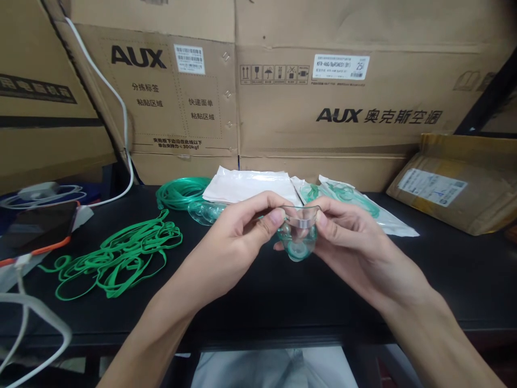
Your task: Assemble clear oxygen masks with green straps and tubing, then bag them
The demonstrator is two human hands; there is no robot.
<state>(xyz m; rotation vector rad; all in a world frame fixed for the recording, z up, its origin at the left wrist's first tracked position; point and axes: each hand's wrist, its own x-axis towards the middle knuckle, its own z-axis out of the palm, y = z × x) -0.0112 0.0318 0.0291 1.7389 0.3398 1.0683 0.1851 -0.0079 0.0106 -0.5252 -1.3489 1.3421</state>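
Both my hands hold one clear green-tinted plastic mask (299,237) above the black table (250,291), near the middle. My left hand (238,231) pinches the mask's left rim between thumb and fingers. My right hand (347,240) grips its right side, fingers closed round the edge. A round valve shows at the mask's lower end. Just behind the hands lie more clear masks (204,211) and a stack of clear plastic bags (250,186).
A heap of green elastic straps (121,258) lies left of my hands. Coiled green tubing (180,193) sits behind it. Bagged masks (355,202) lie at the back right, beside a padded parcel (456,186). A phone (38,226) and white cables are at far left. Cardboard boxes (323,97) wall the back.
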